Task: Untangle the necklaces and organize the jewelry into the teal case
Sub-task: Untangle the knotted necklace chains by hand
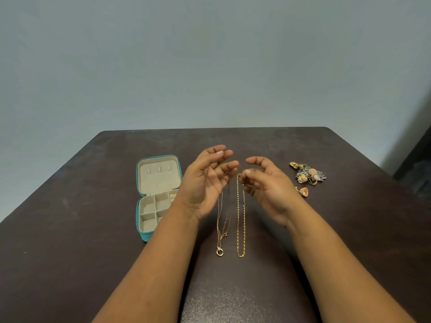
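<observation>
Necklaces hanging at table centre: thin ring-pendant chain (220,229) pinched by left hand (205,183), gold link chain (241,217) pinched by right hand (268,190). Open teal case (142,231) at nine o'clock, earring pile (307,174) at two o'clock. Risk: swinging chains re-tangling if brought together.

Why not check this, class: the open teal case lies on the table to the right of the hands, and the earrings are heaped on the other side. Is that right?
Not quite. The head view shows the open teal case lying on the table to the left of the hands, not the right. The earrings are heaped on the other side, as stated.
</observation>
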